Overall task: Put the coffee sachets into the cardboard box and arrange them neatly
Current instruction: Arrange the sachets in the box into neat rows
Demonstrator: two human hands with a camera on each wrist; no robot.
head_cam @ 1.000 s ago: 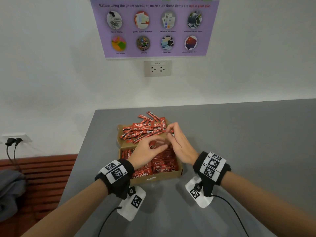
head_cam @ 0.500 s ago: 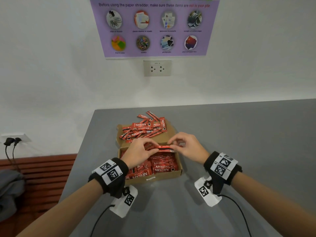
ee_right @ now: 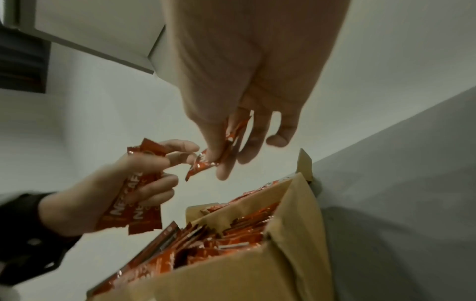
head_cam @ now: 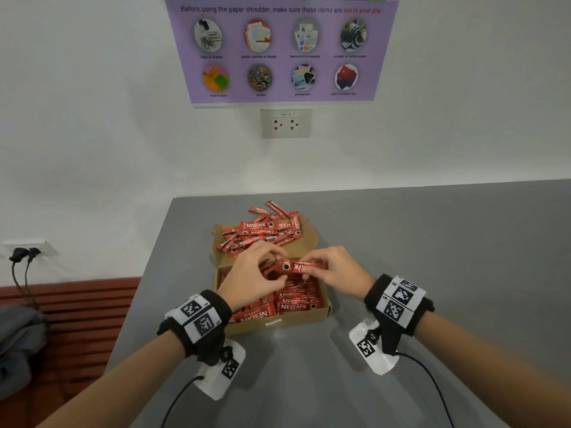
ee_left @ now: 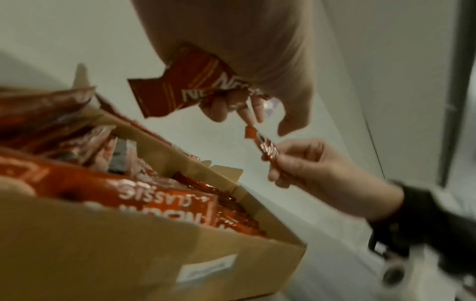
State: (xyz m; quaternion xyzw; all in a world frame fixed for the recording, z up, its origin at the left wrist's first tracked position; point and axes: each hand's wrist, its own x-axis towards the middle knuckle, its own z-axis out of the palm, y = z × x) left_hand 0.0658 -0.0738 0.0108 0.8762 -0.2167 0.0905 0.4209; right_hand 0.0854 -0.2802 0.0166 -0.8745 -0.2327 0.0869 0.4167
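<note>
An open cardboard box [head_cam: 296, 321] sits on the grey table, holding rows of red coffee sachets [head_cam: 293, 307]. More loose sachets [head_cam: 262, 233] lie heaped on the lid flap behind it. Both hands hover over the back of the box. My right hand [head_cam: 335, 270] pinches one sachet [head_cam: 301, 266] level by its right end. My left hand [head_cam: 256, 273] holds two sachets [ee_right: 131, 203] against its palm, and its fingertips are at the left end of the pinched sachet. In the left wrist view the palmed sachets [ee_left: 185, 89] and the pinched sachet [ee_left: 265, 150] both show.
The table [head_cam: 432, 273] stretches right and toward me; its left edge runs close to the box. A wooden slatted bench [head_cam: 77, 304] with grey cloth stands lower left. The white wall carries a socket [head_cam: 285, 123] and a poster. Cables trail from both wrists.
Both hands drew back from the loose pile to above the box, carrying a sachet between them. The sachet has since turned its printed face upward.
</note>
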